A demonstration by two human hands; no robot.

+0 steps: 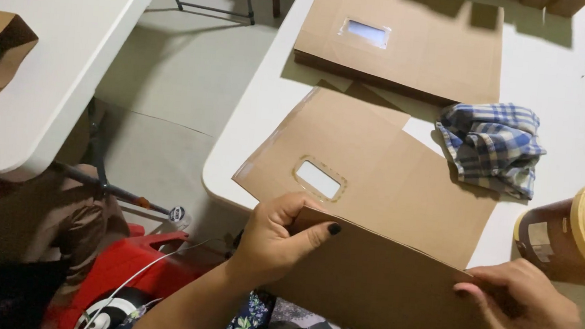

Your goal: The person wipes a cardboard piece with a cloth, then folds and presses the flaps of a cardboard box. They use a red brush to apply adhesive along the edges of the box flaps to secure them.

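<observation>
Closest in, the left hand and right hand pinch opposite ends of a folded cardboard flap, probably creasing it. Beyond lies the windowed cardboard sheet, then a checked cloth and another flattened stack.

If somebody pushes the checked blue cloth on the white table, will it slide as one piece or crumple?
The checked blue cloth lies bunched in soft folds, so it is probably floppy and would crumple more than slide whole. It looks thin, so likely light to lift, drooping from the fingers. It cannot roll or tip, and nothing rests on it; it lies beside the flat cardboard piece on the white table.
</observation>
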